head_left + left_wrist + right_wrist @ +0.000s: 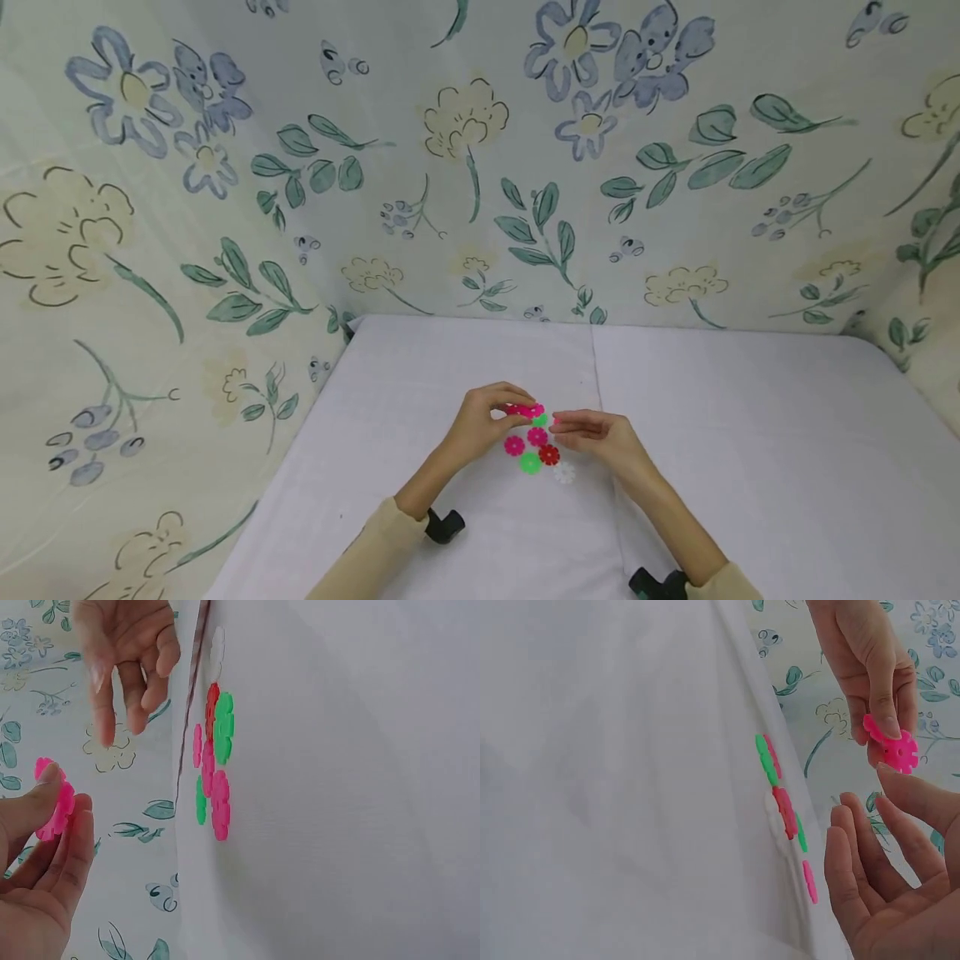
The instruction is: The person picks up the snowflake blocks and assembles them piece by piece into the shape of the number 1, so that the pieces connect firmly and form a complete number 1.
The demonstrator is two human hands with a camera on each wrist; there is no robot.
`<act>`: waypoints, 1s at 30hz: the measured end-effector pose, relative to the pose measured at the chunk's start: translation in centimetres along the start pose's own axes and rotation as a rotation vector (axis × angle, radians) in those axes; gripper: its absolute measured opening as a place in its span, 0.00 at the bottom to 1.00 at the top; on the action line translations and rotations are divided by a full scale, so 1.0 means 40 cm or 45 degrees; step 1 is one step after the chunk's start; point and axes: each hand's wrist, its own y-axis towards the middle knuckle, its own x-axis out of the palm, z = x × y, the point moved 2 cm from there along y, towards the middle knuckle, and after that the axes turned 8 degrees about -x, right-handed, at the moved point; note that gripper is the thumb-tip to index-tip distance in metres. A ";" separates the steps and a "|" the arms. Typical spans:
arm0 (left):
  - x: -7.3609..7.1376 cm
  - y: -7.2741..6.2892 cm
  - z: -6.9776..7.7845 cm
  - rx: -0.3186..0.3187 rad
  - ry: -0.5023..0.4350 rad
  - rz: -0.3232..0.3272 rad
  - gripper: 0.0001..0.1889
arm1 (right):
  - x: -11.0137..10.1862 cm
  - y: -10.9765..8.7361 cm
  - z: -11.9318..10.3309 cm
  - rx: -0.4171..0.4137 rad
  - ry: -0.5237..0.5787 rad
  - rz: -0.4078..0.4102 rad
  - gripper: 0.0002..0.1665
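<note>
My left hand (480, 427) pinches pink flower-shaped discs (57, 810) between thumb and fingers, above the table. Two of them look joined at an angle in the right wrist view, where one pink disc (900, 752) faces the camera. My right hand (613, 440) hovers just to the right, fingers apart and holding nothing. Below both hands lie loose discs of the same kind: a red disc (550, 454), a white disc (565, 472), a green disc (530, 463) and a pink disc (513, 446). Another green disc (539, 420) lies farther back, partly hidden by the held discs.
A white cloth (720, 467) covers the table, with a seam running front to back near the discs. Floral fabric (480, 167) hangs behind the table and down its left side. Dark wrist-camera mounts (446, 527) sit at both wrists.
</note>
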 end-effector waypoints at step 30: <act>-0.011 -0.024 -0.014 -0.108 -0.270 -0.037 0.06 | -0.011 -0.026 0.062 -0.211 -0.406 -0.350 0.18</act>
